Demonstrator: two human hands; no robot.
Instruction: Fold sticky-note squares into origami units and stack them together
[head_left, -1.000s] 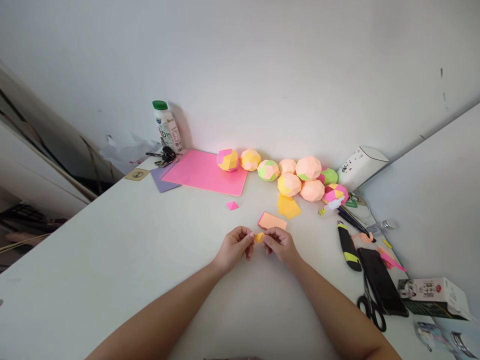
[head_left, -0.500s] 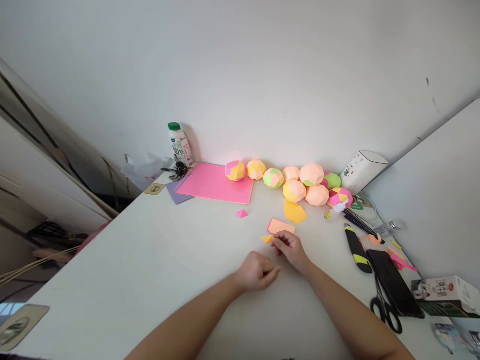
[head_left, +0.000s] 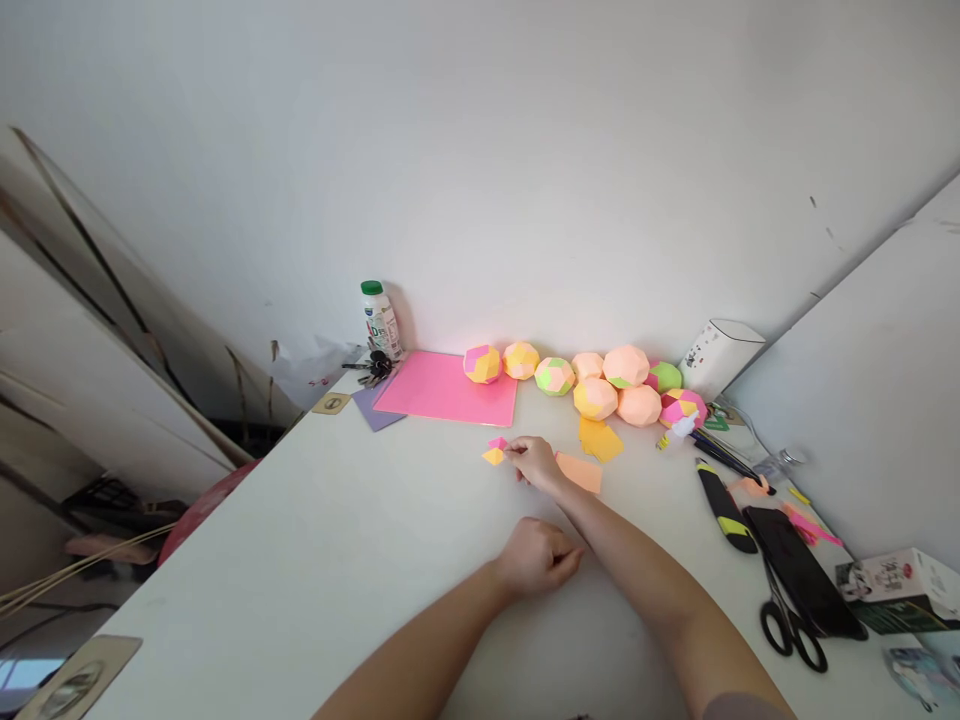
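Observation:
Between the thumb and finger of my right hand (head_left: 534, 462) is a small yellow folded paper piece (head_left: 493, 456). Right behind it lies a small pink folded paper piece (head_left: 497, 443); whether the two touch I cannot tell. My left hand (head_left: 538, 556) rests on the table nearer to me, curled into a loose fist with nothing visible in it. Peach paper sheets (head_left: 580, 473) lie beside my right wrist, partly covered by it. Behind them are yellow paper sheets (head_left: 600, 439).
Several faceted paper balls (head_left: 595, 398) line the wall, one by a pink board (head_left: 442, 390). At left stand a bottle (head_left: 382, 325) and keys (head_left: 379, 366). Along the right lie a utility knife (head_left: 726, 507), scissors (head_left: 791, 630), a black phone (head_left: 806, 572) and a carton (head_left: 896, 590).
My right hand has moved left and away from me, carrying the yellow piece from the peach sheets to the pink piece. My left hand stays curled on the table. The view has shifted slightly.

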